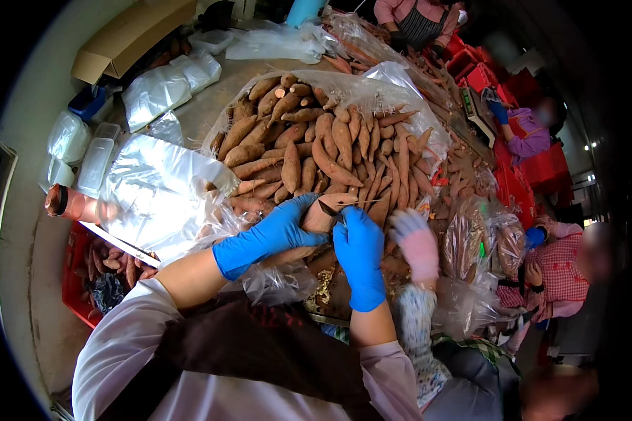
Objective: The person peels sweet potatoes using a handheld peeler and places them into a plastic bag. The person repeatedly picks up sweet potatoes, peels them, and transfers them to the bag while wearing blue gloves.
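Blue gloves cover both hands. My left hand (274,231) is closed around a sweet potato (321,214), whose far end points up and to the right. My right hand (359,252) grips a small knife (328,210), its dark blade lying against the sweet potato's skin. A thin root sticks out from the tip, above my right hand. Just beyond both hands spreads a big heap of sweet potatoes (295,158) on clear plastic sheeting (342,87). Another sweet potato (289,256) lies under my left wrist. Dirt and pale trimmings (321,288) are on the table edge below.
At my right a co-worker's pink-gloved hand (417,244) reaches towards the heap. Clear plastic bags (152,184) and plastic tubs (96,163) stand left. A red crate (73,273) of sweet potatoes is at lower left. Other people, a scale (476,116) and red crates (545,166) are along the right.
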A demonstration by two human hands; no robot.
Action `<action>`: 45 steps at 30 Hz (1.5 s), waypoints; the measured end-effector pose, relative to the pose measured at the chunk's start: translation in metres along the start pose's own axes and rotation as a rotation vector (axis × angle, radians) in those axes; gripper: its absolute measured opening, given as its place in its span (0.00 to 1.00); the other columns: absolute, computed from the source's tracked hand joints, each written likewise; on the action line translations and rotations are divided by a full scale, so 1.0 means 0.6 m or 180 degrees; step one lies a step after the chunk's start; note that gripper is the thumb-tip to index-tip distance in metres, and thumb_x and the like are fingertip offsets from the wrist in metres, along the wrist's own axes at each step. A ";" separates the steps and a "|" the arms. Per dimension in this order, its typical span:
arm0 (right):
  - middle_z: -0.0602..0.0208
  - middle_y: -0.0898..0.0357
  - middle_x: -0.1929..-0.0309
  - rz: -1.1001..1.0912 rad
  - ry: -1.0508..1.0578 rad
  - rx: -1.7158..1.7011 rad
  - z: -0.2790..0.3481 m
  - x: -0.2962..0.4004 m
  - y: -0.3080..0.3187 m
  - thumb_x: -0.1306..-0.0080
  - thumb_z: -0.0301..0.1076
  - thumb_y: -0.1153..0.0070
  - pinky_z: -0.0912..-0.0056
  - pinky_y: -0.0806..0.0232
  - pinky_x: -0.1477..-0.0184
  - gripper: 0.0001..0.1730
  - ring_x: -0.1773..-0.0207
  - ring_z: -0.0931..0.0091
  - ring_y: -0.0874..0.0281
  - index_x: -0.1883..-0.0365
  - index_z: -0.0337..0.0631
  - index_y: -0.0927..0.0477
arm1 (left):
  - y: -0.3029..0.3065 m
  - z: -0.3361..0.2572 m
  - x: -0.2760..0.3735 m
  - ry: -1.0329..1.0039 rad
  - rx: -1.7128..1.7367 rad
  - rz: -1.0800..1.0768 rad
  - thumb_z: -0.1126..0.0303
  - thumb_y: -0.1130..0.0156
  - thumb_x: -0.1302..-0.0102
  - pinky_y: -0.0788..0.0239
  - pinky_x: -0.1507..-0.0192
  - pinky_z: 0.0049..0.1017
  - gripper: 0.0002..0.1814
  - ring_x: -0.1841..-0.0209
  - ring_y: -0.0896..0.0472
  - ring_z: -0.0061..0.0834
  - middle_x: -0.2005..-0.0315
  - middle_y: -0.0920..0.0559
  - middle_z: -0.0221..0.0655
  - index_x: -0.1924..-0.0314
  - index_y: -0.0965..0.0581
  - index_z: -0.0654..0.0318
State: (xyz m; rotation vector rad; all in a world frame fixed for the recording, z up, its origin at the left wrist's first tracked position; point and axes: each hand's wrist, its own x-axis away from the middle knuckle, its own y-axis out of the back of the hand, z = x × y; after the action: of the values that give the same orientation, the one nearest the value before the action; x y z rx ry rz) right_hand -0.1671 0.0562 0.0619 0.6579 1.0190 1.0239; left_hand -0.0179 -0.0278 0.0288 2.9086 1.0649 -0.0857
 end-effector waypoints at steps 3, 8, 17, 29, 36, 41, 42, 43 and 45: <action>0.55 0.26 0.75 0.0275 0.0007 0.0298 0.007 -0.005 0.002 0.46 0.30 0.45 0.58 0.33 0.73 0.07 0.73 0.59 0.25 0.71 0.37 0.27 | 0.003 -0.005 0.000 -0.0011 -0.0301 -0.0021 0.60 0.29 0.55 0.35 0.47 0.31 0.42 0.48 0.27 0.37 0.51 0.26 0.49 0.42 0.36 0.69; 0.52 0.25 0.76 0.0618 -0.0426 0.0605 -0.022 -0.013 -0.030 0.44 0.31 0.48 0.56 0.33 0.73 0.07 0.74 0.56 0.25 0.72 0.37 0.26 | 0.000 -0.025 0.017 -0.0284 -0.0793 -0.0007 0.59 0.29 0.56 0.34 0.49 0.32 0.40 0.50 0.26 0.39 0.53 0.25 0.49 0.45 0.34 0.67; 0.58 0.24 0.73 0.1202 -0.1787 -0.1353 -0.106 -0.001 -0.059 0.34 0.31 0.56 0.66 0.34 0.68 0.10 0.71 0.69 0.26 0.68 0.37 0.24 | 0.008 -0.064 0.020 -0.1090 -0.0343 0.0373 0.60 0.29 0.55 0.36 0.49 0.31 0.35 0.53 0.27 0.37 0.56 0.25 0.43 0.47 0.32 0.61; 0.58 0.40 0.38 0.0443 -0.1862 -0.5768 -0.015 0.023 -0.074 0.41 0.55 0.49 0.62 0.39 0.40 0.43 0.38 0.65 0.39 0.35 0.40 0.46 | 0.003 -0.063 0.013 -0.1547 -0.0931 0.0395 0.57 0.25 0.60 0.56 0.35 0.36 0.52 0.34 0.48 0.35 0.35 0.47 0.40 0.35 0.43 0.54; 0.61 0.27 0.50 -0.0027 -0.1587 -0.3708 0.008 0.010 -0.040 0.44 0.32 0.38 0.70 0.34 0.47 0.32 0.48 0.72 0.30 0.42 0.34 0.34 | 0.001 -0.004 0.032 0.0720 0.1041 0.0069 0.69 0.24 0.60 0.43 0.39 0.27 0.55 0.40 0.36 0.27 0.42 0.32 0.37 0.34 0.46 0.62; 0.72 0.30 0.74 0.0127 -0.0995 -0.2562 -0.042 -0.005 0.006 0.39 0.23 0.49 0.76 0.40 0.75 0.13 0.76 0.82 0.37 0.55 0.35 0.25 | 0.022 0.003 0.042 0.0318 0.0398 0.0427 0.73 0.26 0.59 0.39 0.43 0.25 0.47 0.47 0.30 0.23 0.49 0.26 0.33 0.38 0.40 0.64; 0.70 0.29 0.74 0.0247 -0.0669 -0.2113 -0.044 -0.014 0.016 0.40 0.21 0.49 0.77 0.39 0.74 0.13 0.76 0.81 0.36 0.56 0.35 0.25 | 0.025 0.002 0.043 0.0276 0.0327 0.0476 0.73 0.27 0.59 0.39 0.43 0.25 0.46 0.47 0.30 0.23 0.49 0.26 0.33 0.38 0.39 0.64; 0.69 0.29 0.74 0.0365 -0.0345 -0.1661 -0.041 -0.019 0.025 0.41 0.20 0.49 0.77 0.39 0.74 0.12 0.76 0.81 0.35 0.58 0.35 0.25 | 0.026 0.001 0.045 0.0268 0.0348 0.0515 0.73 0.26 0.59 0.39 0.43 0.25 0.46 0.47 0.30 0.23 0.49 0.26 0.33 0.38 0.38 0.64; 0.61 0.27 0.75 0.0405 -0.0557 -0.1565 -0.033 -0.021 0.024 0.42 0.23 0.49 0.72 0.36 0.72 0.09 0.74 0.75 0.30 0.62 0.38 0.26 | 0.028 -0.007 0.048 0.0241 0.0386 0.0594 0.74 0.26 0.60 0.39 0.43 0.26 0.45 0.47 0.30 0.24 0.49 0.26 0.33 0.39 0.37 0.64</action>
State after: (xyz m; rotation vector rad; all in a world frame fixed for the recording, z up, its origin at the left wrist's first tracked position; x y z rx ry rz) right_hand -0.1927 0.0505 0.0704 0.3987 0.5455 1.2485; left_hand 0.0150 -0.0217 0.0313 3.1278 0.8191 -0.0351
